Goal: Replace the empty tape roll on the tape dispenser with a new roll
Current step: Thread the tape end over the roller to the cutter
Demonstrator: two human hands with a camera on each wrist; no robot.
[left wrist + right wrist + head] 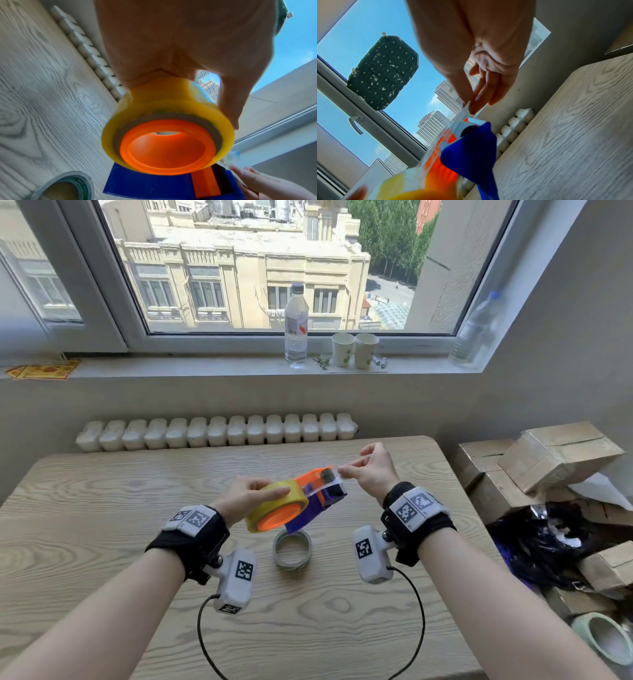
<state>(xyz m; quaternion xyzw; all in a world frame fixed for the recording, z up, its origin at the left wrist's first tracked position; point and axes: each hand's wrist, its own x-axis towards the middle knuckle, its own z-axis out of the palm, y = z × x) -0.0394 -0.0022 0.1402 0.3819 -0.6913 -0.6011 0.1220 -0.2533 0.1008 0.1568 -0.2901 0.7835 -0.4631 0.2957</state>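
Observation:
My left hand (262, 491) grips a new yellow tape roll (281, 503) that sits on the orange hub (168, 148) of the blue and orange tape dispenser (322, 491), held above the wooden table (102, 508). The thumb lies over the roll's top. My right hand (344, 471) pinches the clear tape end (462, 119) at the dispenser's front, where thumb and forefinger meet (471, 106). The strip runs from the roll (397, 185) over the blue nose (471, 151). Below the dispenser, the empty roll core (292, 548) lies flat on the table.
Past the table's far edge is a white radiator (219, 431). The windowsill holds a water bottle (296, 326), two paper cups (354, 349) and a second bottle (478, 330). Cardboard boxes (555, 453) and dark clutter (548, 546) crowd the right side.

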